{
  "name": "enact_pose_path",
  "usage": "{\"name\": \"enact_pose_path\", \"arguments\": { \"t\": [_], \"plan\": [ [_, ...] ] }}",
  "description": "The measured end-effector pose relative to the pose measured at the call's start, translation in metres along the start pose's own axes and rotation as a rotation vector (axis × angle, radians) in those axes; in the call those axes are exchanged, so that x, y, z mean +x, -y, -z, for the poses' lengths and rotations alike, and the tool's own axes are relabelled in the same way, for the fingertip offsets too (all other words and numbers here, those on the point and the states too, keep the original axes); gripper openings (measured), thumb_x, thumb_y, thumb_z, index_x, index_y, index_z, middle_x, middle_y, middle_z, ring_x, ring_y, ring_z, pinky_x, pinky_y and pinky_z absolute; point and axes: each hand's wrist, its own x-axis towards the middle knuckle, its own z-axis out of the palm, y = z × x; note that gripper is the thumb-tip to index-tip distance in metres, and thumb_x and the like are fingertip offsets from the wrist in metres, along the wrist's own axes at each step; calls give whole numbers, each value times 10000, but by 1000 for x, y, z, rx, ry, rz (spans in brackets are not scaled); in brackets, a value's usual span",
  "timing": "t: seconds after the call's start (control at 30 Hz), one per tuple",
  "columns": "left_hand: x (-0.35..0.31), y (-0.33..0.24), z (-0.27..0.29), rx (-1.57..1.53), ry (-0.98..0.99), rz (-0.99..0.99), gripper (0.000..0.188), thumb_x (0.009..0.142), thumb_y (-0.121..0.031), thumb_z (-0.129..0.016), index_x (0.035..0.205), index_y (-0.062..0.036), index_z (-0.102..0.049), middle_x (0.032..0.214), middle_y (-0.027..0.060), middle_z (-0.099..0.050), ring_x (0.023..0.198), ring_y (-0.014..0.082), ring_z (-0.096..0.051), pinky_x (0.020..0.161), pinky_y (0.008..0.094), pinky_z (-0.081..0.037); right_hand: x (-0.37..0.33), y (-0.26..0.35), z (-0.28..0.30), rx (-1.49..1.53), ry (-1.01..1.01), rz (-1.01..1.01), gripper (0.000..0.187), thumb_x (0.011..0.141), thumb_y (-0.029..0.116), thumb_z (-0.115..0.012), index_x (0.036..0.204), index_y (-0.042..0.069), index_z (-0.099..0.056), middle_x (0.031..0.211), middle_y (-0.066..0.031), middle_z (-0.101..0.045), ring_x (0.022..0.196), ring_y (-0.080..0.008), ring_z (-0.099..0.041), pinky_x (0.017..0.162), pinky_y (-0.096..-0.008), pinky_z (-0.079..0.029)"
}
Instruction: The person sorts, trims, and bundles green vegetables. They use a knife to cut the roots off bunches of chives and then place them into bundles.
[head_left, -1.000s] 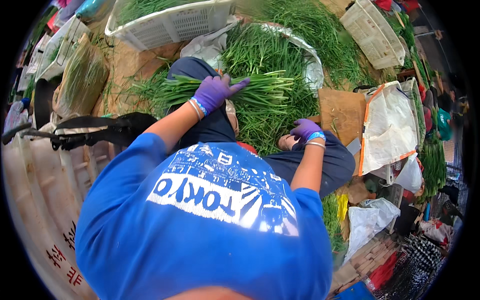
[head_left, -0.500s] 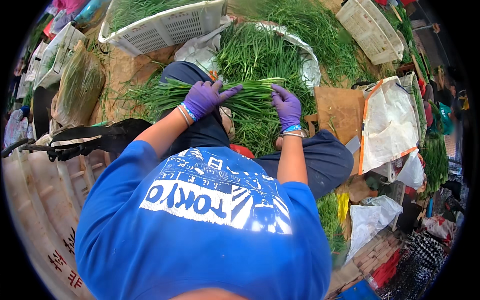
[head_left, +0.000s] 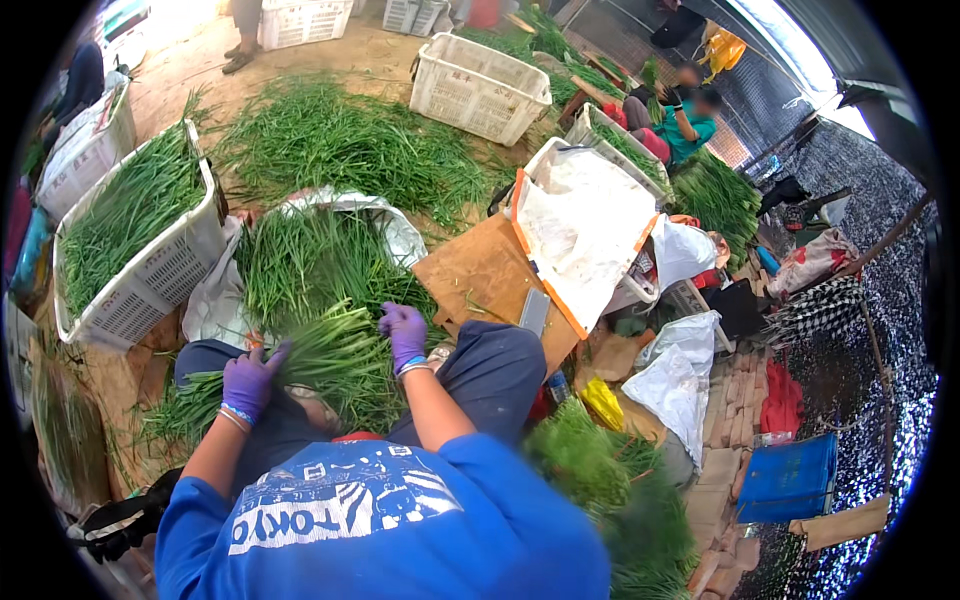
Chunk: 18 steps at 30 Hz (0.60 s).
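My left hand, in a purple glove, is closed around a bunch of garlic chives held across my lap. The pale stem ends of the bunch fan out toward my right hand, also gloved in purple. That hand is beside the stem ends with its fingers slightly apart; nothing shows clearly between them. Just beyond both hands, a heap of loose chives lies on a white sack. More chives lie under the bunch, between my legs.
A white crate full of chives stands at left, another crate farther off. Right of my knee are a brown board and a white sheet over a crate. Another person sits at the far right.
My view has swung to the right and tilted up, so the hands appear lower and farther left. My left hand still grips the bunch, whose stem ends now look more spread.
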Motion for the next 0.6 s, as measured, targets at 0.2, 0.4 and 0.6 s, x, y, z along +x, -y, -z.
{"name": "enact_pose_path", "arguments": {
  "t": [0.2, 0.4, 0.6],
  "plan": [
    [62, 16, 18, -19, 245, -88, 538, 695, -130, -572, 1215, -62, -450, 662, 96, -573, 582, 264, -584, 505, 374, -444, -33, 74, -43, -1221, 609, 665, 959, 638, 382, -721, 1369, 86, -175, 1378, -170, -253, 1257, -282, -292, 1025, -477, -191],
    [135, -37, 106, 45, 300, -536, 199, 680, -264, -612, 741, -79, -656, 679, 56, -624, 652, 234, -628, 588, 378, -467, -32, 48, -65, -722, 818, 358, 912, 588, 261, -775, 1312, 75, -253, 1280, -121, -370, 1133, -221, -388, 978, -386, -259],
    [156, -74, 118, 420, -138, -651, 141, 693, -238, -565, 787, -196, -662, 865, 17, -613, 1045, 197, -500, 928, 412, -328, -17, 22, -44, 9, 502, 279, 425, 760, 95, -641, 1149, 45, -475, 1113, -90, -533, 1001, -172, -507, 866, -304, -428]
  ]
}}
